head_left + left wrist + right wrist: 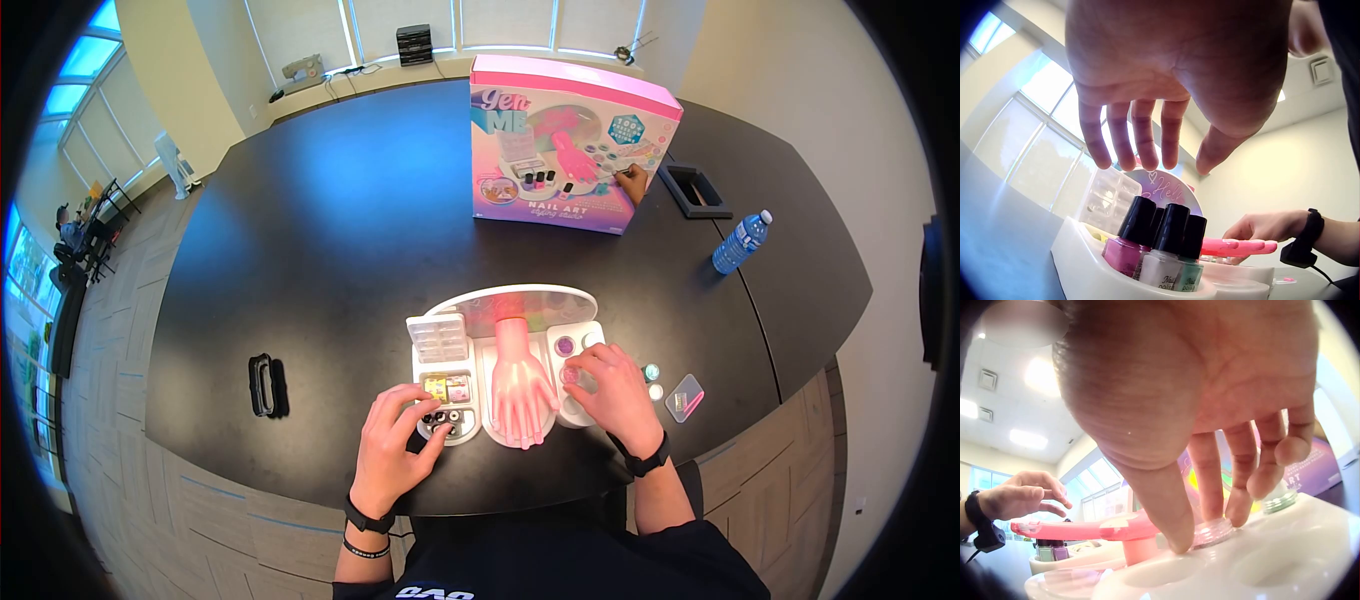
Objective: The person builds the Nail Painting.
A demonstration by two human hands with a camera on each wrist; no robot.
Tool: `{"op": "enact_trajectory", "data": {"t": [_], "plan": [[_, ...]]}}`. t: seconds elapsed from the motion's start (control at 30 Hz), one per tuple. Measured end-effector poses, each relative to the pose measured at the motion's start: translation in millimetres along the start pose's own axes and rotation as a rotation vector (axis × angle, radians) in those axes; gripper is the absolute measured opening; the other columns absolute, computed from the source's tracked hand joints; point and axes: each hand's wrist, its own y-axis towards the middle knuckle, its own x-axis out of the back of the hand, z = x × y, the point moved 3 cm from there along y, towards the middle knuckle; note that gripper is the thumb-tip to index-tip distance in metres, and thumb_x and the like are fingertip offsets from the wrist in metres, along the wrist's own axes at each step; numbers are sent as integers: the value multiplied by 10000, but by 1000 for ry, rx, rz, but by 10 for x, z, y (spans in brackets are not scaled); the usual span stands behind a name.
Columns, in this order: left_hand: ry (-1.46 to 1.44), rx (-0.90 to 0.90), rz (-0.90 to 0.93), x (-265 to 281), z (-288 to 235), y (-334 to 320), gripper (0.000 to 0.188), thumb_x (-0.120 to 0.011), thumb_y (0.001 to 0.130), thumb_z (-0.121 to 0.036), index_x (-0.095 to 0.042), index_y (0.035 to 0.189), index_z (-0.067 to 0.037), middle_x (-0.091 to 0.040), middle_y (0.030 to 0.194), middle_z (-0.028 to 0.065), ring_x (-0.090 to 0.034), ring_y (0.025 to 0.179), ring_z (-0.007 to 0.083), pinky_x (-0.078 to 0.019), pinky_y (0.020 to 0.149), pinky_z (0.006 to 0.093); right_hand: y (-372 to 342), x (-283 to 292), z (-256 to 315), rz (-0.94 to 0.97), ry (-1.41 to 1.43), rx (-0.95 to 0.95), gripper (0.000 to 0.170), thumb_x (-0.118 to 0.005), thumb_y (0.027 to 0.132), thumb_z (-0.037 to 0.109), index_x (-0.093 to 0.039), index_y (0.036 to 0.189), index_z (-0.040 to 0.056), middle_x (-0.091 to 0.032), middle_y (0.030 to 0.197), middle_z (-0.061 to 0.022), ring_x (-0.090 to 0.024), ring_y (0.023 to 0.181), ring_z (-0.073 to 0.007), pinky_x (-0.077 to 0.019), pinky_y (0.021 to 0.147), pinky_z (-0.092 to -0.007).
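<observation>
My left hand (390,450) is held over the left side of a white nail art tray (1069,250), fingers spread loosely above several black-capped nail polish bottles (1171,231) and touching none of them. On the tray's right side, my right hand (618,395) pinches a small clear round jar (1215,531) between thumb and fingers, low at the tray's surface. Between my hands lies a pink model hand (515,375), fingers toward me. A jar of purple glitter (565,346) sits in the tray beyond my right fingertips. Behind the nail polish stands a clear compartment case (438,338).
Right of the tray lie a teal jar (652,373), a white-topped jar (656,392) and a clear card with a pink stick (686,398). A large pink box (560,150) and a water bottle (742,242) stand farther back. A black frame-shaped object (264,385) lies left.
</observation>
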Motion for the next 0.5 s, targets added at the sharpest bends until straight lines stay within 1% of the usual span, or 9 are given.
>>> {"op": "enact_trajectory", "data": {"t": [0.23, 0.3, 0.37, 0.43, 0.5], "plan": [[2, -2, 2, 4, 1, 9, 349, -874, 807, -40, -727, 1123, -24, -713, 1209, 141, -683, 1185, 376, -563, 998, 479, -5, 51, 10, -36, 26, -4, 276, -866, 864, 178, -811, 1120, 92, -728, 1066, -70, -669, 1019, -310, -555, 908, -450], [1, -1, 3, 3, 5, 3, 349, -875, 807, -40, -727, 1123, -23, -713, 1210, 141, -683, 1186, 376, -563, 1000, 480, -18, 99, -50, -81, 81, -43, 297, -866, 870, 192, -807, 1141, 83, -739, 1090, -87, -679, 1020, -324, -562, 905, -451], [0, -1, 6, -2, 4, 5, 350, -875, 806, -41, -727, 1123, -23, -713, 1210, 142, -683, 1187, 377, -562, 1001, 481, -33, 216, -105, -86, 81, -81, 302, -864, 871, 188, -803, 1145, 77, -743, 1095, -95, -683, 1027, -332, -565, 908, -451], [5, -2, -6, -1, 0, 14, 335, -892, 812, -74, -734, 1106, -37, -707, 1185, 121, -688, 1166, 370, -565, 988, 473, -62, 292, -208, -91, 82, -119, 307, -863, 872, 184, -799, 1149, 71, -747, 1101, -103, -686, 1033, -340, -568, 911, -451], [3, -4, -7, -5, 3, 12, 335, -892, 812, -73, -735, 1106, -37, -707, 1185, 121, -688, 1166, 370, -565, 989, 474, -105, 347, -368, -141, 63, -182, 313, -862, 860, 165, -794, 1149, 65, -750, 1092, -107, -687, 1053, -350, -569, 923, -448]]}}
